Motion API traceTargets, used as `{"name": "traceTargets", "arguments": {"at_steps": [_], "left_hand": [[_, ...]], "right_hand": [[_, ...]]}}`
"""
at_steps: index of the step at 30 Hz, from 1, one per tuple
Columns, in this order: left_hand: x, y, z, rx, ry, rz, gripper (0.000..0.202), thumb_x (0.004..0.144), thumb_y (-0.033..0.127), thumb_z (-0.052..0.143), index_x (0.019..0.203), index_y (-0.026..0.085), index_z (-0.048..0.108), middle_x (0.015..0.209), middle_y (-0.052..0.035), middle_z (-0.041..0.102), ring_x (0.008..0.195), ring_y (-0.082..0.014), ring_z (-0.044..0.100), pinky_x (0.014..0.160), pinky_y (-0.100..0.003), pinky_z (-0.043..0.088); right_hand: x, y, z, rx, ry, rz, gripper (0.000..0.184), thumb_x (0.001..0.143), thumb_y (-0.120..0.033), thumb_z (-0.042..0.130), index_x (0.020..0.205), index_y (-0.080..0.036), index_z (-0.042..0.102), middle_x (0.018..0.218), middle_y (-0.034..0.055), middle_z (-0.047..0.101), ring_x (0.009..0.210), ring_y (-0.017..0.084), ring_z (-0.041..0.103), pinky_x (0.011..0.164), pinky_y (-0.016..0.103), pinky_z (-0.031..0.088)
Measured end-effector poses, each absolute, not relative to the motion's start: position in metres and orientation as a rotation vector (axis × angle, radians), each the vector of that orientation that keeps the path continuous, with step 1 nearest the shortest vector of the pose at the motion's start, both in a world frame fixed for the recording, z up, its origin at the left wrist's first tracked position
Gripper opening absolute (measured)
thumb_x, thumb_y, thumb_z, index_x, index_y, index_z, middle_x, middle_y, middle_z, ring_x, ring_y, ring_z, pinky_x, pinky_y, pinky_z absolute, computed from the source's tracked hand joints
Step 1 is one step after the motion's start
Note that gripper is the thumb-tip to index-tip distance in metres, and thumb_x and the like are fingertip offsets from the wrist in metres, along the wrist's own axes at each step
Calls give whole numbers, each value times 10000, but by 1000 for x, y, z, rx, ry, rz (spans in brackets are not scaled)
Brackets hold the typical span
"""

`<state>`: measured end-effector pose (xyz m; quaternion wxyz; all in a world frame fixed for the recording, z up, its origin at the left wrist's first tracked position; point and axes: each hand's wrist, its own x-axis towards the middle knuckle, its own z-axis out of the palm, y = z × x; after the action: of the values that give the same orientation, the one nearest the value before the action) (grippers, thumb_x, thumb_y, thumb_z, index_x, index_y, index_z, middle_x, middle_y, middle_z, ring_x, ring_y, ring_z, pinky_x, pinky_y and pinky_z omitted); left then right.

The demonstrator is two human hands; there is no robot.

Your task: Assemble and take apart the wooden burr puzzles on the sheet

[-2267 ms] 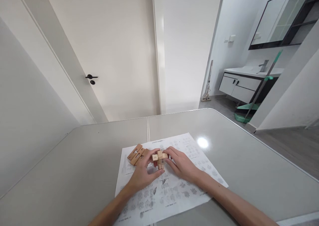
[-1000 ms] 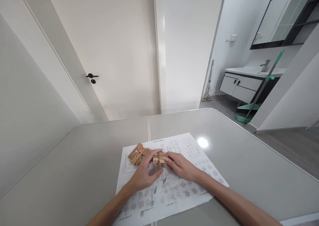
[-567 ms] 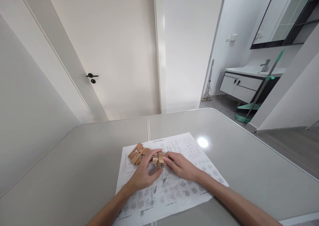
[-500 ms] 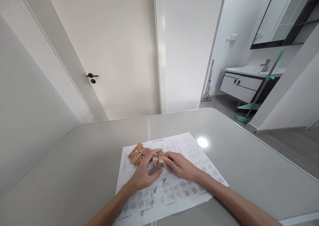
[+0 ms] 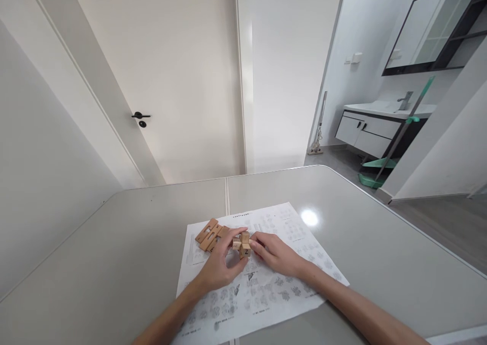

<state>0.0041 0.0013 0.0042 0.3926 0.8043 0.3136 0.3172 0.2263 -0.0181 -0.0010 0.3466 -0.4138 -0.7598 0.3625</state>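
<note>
Between both hands, above a printed paper sheet (image 5: 274, 294), is a small assembly of interlocking wooden puzzle pieces (image 5: 245, 251), with a dark mark like a Z on its near end. My left hand (image 5: 220, 264) is curved around it, thumb at the near side and fingers at the far side. My right hand (image 5: 276, 253) pinches it from the right with thumb and forefinger. Several loose, notched wooden puzzle pieces (image 5: 209, 236) lie side by side on the paper, just beyond my left hand, which partly hides them.
The sheet lies on a grey table (image 5: 95, 264) with a seam down its middle. A closed door (image 5: 182, 81) stands behind the table. To the right are a washbasin cabinet (image 5: 371, 127), a green dustpan (image 5: 371, 180) and a mop (image 5: 317, 137).
</note>
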Motion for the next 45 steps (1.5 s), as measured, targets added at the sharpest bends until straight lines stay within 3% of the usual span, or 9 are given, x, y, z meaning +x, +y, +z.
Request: {"name": "traceTargets", "arguments": {"at_steps": [10, 14, 18, 21, 25, 29, 31, 34, 45], "left_hand": [[4, 2, 3, 2030, 792, 810, 578, 954, 278, 609, 1493, 303, 403, 1354, -113, 552, 1195, -272, 586, 1067, -475, 506], [3, 1, -3, 2016, 793, 827, 733, 933, 283, 647, 1566, 319, 279, 1458, -128, 483, 1210, -273, 588, 1060, -465, 504], [3, 1, -4, 2008, 749, 858, 857, 931, 223, 636, 1591, 383, 113, 1576, -146, 336, 1075, -219, 636, 991, -474, 536], [2, 4, 2, 2026, 716, 926, 877, 926, 200, 624, 1580, 390, 70, 1565, -159, 336, 1027, -200, 651, 957, -468, 547], [-7, 16, 11, 2122, 886, 995, 735, 931, 256, 615, 1534, 357, 206, 1436, -122, 490, 1025, -201, 652, 969, -458, 537], [-21, 35, 10, 2169, 1272, 1020, 372, 977, 339, 547, 1340, 283, 484, 1155, -69, 627, 1064, -228, 640, 970, -433, 532], [-30, 47, 5, 2141, 1404, 1110, 271, 993, 332, 491, 1245, 253, 551, 1218, -88, 616, 1149, -243, 613, 982, -423, 529], [-42, 62, -4, 2060, 1548, 1132, 287, 979, 301, 444, 1229, 219, 559, 1275, -111, 610, 1191, -268, 598, 871, -401, 570], [-50, 69, -14, 2118, 1629, 1035, 280, 941, 271, 453, 1190, 201, 561, 1168, -111, 651, 958, -234, 673, 866, -426, 561]], "right_hand": [[225, -18, 0, -1068, -1920, 994, 459, 1068, -560, 320, 808, -221, 488, 716, -16, 547, 639, 161, 495, 635, 286, 391], [226, -16, 0, -1051, -1836, 1039, 465, 1060, -581, 332, 867, -217, 548, 724, -13, 573, 638, 159, 512, 645, 285, 406], [231, -8, -7, -1103, -1651, 1023, 467, 1041, -614, 356, 940, -212, 571, 708, -19, 557, 627, 160, 500, 624, 287, 407], [241, 3, -12, -1192, -1515, 918, 487, 1019, -648, 373, 956, -211, 578, 696, -11, 559, 639, 178, 521, 637, 306, 430], [263, 19, -16, -1287, -1360, 735, 557, 983, -718, 363, 936, -209, 584, 725, 28, 617, 658, 202, 575, 644, 329, 466], [284, 32, -21, -1411, -1255, 565, 544, 947, -720, 458, 1019, -197, 588, 929, 95, 707, 742, 226, 624, 656, 338, 486], [291, 35, -24, -1462, -1267, 477, 508, 956, -688, 467, 1008, -197, 587, 965, 104, 715, 781, 239, 634, 668, 342, 483], [297, 38, -29, -1561, -1329, 336, 408, 993, -598, 449, 985, -209, 571, 954, 82, 711, 807, 238, 637, 683, 335, 457], [305, 38, -37, -1854, -1448, 127, 244, 998, -438, 427, 934, -221, 519, 970, 75, 675, 758, 218, 626, 607, 303, 366]]}}
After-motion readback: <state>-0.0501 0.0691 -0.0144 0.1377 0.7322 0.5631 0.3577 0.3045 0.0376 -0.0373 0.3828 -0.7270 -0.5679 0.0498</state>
